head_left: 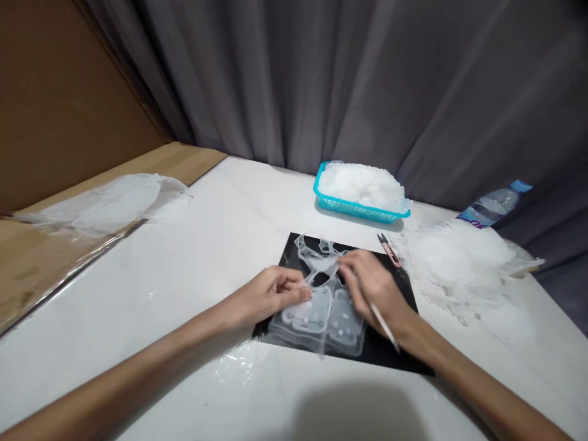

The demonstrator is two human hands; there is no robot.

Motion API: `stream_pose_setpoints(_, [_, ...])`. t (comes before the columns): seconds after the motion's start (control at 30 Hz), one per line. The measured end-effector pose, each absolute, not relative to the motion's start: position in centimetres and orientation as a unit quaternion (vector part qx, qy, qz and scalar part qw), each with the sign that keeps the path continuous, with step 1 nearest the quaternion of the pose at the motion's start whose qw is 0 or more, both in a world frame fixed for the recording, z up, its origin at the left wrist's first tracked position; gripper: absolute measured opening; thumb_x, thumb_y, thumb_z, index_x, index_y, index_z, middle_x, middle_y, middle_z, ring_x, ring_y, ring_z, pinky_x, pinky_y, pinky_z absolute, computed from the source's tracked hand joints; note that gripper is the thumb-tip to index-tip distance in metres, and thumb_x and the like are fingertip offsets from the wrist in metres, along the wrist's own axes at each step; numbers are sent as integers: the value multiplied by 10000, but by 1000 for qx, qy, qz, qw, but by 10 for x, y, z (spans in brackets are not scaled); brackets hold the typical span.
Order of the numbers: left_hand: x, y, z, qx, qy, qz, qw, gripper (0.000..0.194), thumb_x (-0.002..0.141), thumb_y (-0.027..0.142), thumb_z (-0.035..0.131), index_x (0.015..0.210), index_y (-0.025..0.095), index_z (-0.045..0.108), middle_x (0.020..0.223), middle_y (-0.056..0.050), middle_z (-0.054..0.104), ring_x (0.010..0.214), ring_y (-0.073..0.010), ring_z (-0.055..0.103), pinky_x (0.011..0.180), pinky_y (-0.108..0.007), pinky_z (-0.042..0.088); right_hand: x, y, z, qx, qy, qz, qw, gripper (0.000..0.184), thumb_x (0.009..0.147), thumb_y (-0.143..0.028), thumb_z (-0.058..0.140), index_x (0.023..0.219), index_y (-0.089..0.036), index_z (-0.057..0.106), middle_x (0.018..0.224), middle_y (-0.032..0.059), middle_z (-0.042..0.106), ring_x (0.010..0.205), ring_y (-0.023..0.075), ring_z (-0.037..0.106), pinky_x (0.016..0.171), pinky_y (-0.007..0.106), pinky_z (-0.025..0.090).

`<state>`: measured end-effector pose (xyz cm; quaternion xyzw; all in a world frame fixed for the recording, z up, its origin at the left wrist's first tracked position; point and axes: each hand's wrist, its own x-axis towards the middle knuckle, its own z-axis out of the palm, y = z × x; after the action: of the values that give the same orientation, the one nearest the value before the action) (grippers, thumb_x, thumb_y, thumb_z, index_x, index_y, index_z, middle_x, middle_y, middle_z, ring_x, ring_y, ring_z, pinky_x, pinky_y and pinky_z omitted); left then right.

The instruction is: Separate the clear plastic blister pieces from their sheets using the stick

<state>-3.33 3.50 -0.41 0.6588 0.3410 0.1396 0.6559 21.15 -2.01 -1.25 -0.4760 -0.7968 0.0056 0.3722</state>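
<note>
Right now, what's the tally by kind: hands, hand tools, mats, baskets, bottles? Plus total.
Hands: 2 (left hand, right hand)
Hand tools: 2 (slim white tool, snips)
Mats: 1 (black mat)
Baskets: 1 (blue basket)
Bottles: 1 (clear bottle)
Total: 7

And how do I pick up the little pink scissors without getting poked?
Probably best: pinch the pink scissors by their handles, coming from the near side. The dark blades point away, toward the blue basket, with the handles at the near end.
</note>
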Motion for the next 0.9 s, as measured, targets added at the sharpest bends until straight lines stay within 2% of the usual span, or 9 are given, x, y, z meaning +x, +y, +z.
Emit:
stream_pose_setpoints(0.1, [-36,39,-7,675,334,108,649,520,887,508,721,648,216,363,616,77,269,545,-93,246,512,-266,146,234,-5,2,-557,-713,75,418,139,1056,-242,532,1036,-208,665,1001,60,685,933,221,668,843,358,528])
stream_pose_setpoints(0.23, [-38,41,-4,703,342,80,618,456,916,551,662,691,191,497,625,34,469,550,-113,382,514,-260,240,241,-7,23,-514,-739,194,391,142,1053,-279,567,1062,-233,701,1062,33,699,1000,196,670,886,320,503])
stream_pose_setpoints(0.33, [-39,41,0,782,400,161,449,424,870,584,723,801,186,591,722,10,567,640,-153,499,591,-275,354,229,-18,31,-471,-761,274,351,144,1054,-284,578,1073,-237,714,1065,28,696,996,178,664,894,303,502])
stream_pose_setpoints(0.4, [-36,41,3,823,404,235,322,489,792,594,813,1022,196,647,927,-30,647,841,-215,593,743,-317,444,219,-24,32,-442,-775,314,326,153,1056,-272,577,1098,-236,720,1069,30,688,1000,171,659,902,300,502])
stream_pose_setpoints(0.47, [-32,40,4,854,349,268,278,534,829,546,811,1213,221,630,1138,-68,668,1045,-261,607,901,-369,458,213,-27,32,-415,-786,337,310,172,1054,-262,583,1158,-239,718,1088,30,678,1014,168,650,919,302,500])
stream_pose_setpoints(0.53, [-28,39,4,866,288,262,313,347,954,465,700,1208,232,657,1142,-63,696,1054,-246,628,927,-370,457,210,-28,34,-410,-784,347,311,230,1050,-263,590,1257,-255,691,1069,22,669,973,159,644,892,296,507])
stream_pose_setpoints(0.6, [-24,39,4,841,287,251,385,234,1017,425,613,1075,220,708,1025,-45,726,942,-218,657,850,-340,468,211,-27,35,-429,-769,336,333,274,1054,-267,579,1314,-278,665,1028,9,664,914,152,638,842,287,511])
stream_pose_setpoints(0.77, [-24,40,2,734,349,259,522,299,972,485,659,941,193,716,938,-43,709,888,-211,643,762,-314,461,212,-21,23,-483,-745,184,422,216,1075,-228,506,1155,-253,705,1034,28,678,990,184,636,920,332,497])
stream_pose_setpoints(0.9, [-24,41,-2,746,343,262,507,290,990,489,625,972,205,683,940,-32,664,890,-196,608,778,-311,449,202,-17,-6,-462,-806,90,359,153,1049,-255,569,1151,-204,670,1031,79,671,989,237,626,896,388,516])
